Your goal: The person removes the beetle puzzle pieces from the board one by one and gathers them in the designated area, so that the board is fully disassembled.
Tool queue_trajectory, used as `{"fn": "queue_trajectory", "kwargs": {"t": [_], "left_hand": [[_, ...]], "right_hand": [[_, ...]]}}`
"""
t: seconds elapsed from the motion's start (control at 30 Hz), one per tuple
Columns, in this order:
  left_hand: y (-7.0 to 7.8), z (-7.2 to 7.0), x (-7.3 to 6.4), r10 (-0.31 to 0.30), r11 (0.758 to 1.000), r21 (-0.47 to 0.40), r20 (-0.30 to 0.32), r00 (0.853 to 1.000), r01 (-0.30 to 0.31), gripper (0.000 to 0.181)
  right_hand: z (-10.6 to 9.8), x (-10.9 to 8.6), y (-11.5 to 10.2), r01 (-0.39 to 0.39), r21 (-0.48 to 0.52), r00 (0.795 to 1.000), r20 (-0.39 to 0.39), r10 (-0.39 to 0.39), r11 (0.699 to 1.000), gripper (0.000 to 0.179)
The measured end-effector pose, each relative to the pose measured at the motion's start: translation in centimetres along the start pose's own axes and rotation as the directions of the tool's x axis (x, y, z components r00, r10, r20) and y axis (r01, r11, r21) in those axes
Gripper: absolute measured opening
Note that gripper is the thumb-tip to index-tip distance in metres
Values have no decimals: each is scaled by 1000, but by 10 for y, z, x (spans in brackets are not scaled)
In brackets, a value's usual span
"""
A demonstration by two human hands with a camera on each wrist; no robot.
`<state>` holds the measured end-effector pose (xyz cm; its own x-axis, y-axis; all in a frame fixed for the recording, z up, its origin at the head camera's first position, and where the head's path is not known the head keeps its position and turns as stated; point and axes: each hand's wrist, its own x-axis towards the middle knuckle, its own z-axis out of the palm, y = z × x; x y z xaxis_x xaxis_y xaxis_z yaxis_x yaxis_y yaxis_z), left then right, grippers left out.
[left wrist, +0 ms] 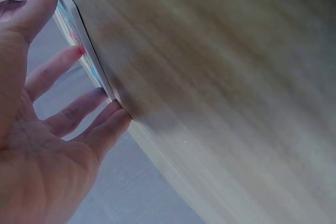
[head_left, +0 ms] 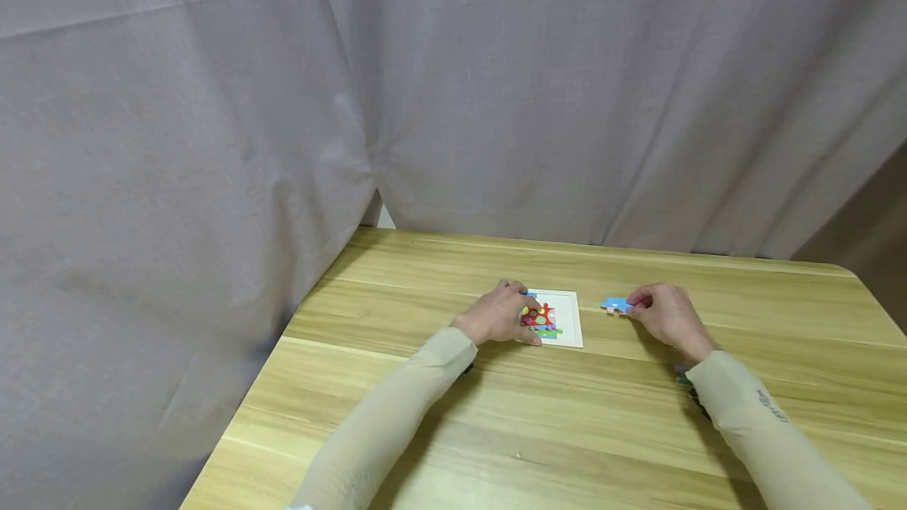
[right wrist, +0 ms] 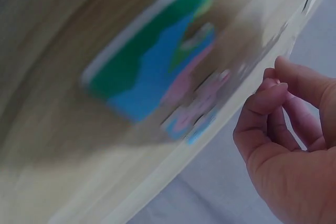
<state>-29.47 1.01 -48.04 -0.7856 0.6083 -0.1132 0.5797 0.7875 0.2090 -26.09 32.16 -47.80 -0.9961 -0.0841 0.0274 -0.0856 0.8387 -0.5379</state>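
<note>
the head view is evenly lit by soft, diffuse light from above, sharp through the middle, with faint shadows under the sleeves in the lower half of the frame and a darker patch at the lower left. straight edges bow slightly toward the frame borders. the left wrist view is dimmer and cooler, smeared by motion blur across its right side. the right wrist view is heavily blurred in its upper left, colours streaking, with pale glare along the diagonal band.
</note>
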Motion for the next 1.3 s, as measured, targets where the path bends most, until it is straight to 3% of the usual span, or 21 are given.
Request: {"fn": "queue_trajectory", "kwargs": {"t": [0.27,0.47,1.13,1.3], "left_hand": [[0,-1,0,1,1000,6,-7,1000,-1,69],[0,-2,-1,-4,1000,4,-5,1000,4,69],[1,-2,-1,-34,999,-33,17,999,34,71],[0,-1,0,-41,999,-24,18,999,41,75]], "right_hand": [[-6,-6,15,-59,88,998,25,57,994,16],[-7,-7,20,-81,99,996,53,76,992,17],[-9,-6,19,-130,120,988,99,119,984,25],[-5,-7,14,-124,116,990,76,116,985,26]]}}
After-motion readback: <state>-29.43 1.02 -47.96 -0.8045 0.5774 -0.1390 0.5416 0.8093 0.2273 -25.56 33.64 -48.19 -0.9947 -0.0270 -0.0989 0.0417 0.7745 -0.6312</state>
